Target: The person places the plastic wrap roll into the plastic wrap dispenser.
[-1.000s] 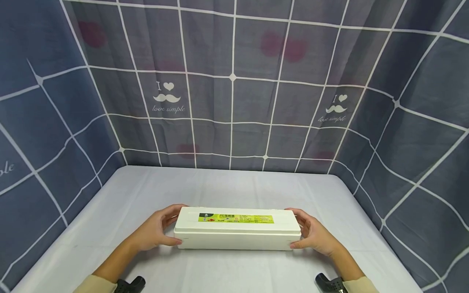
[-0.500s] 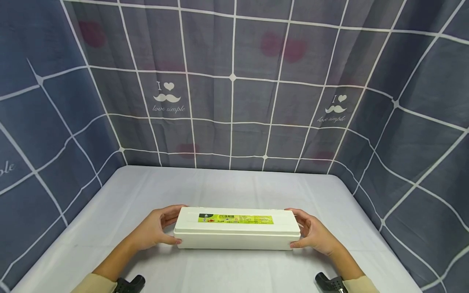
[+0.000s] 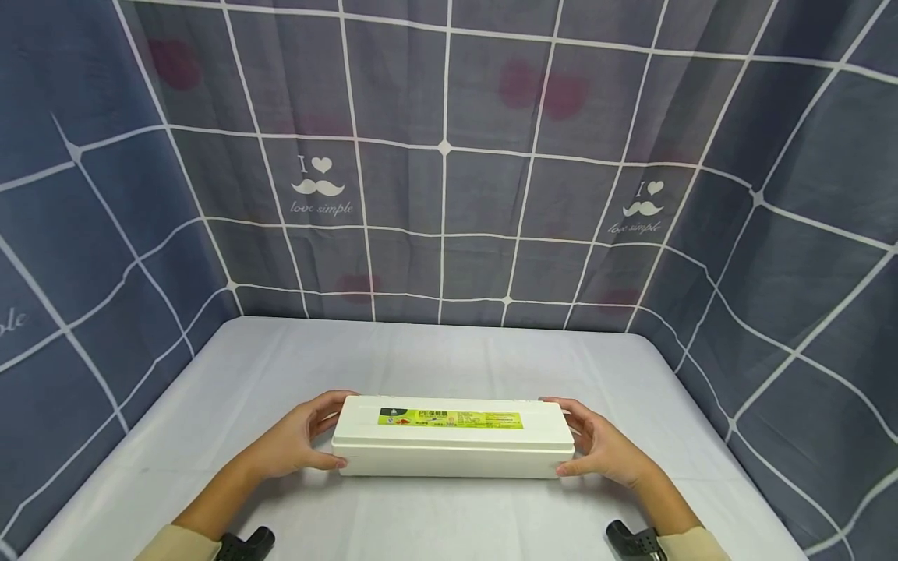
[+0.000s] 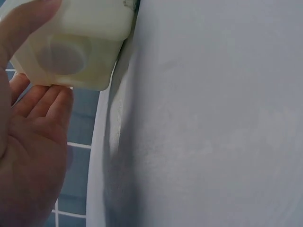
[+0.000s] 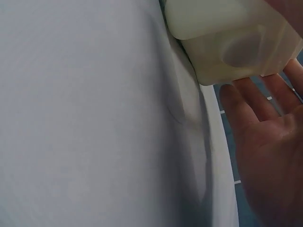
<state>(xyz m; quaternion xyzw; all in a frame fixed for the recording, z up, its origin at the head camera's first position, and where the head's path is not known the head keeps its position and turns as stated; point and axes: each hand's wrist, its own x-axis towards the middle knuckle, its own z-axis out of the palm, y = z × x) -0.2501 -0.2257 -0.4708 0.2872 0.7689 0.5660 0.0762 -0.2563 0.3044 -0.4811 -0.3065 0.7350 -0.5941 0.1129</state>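
Observation:
A long white plastic cling film box (image 3: 452, 461) with a yellow-green label (image 3: 449, 418) on its lid lies crosswise near the middle of the table, lid closed. My left hand (image 3: 298, 438) grips its left end, thumb at the lower front corner and fingers behind. At the opposite end my right hand (image 3: 609, 446) holds it the same way. Both palms stand a little off the end walls. In the left wrist view, the fingers (image 4: 60, 106) reach the far edge of the box (image 4: 94, 21). The right wrist view shows the fingers (image 5: 241, 106) against the other end of the box (image 5: 213, 21).
White cloth (image 3: 449, 358) covers the table. A grey-blue curtain (image 3: 407, 187) with white grid lines hangs behind it and along both sides. Black wrist devices (image 3: 247, 544) sit at both cuffs, near the front.

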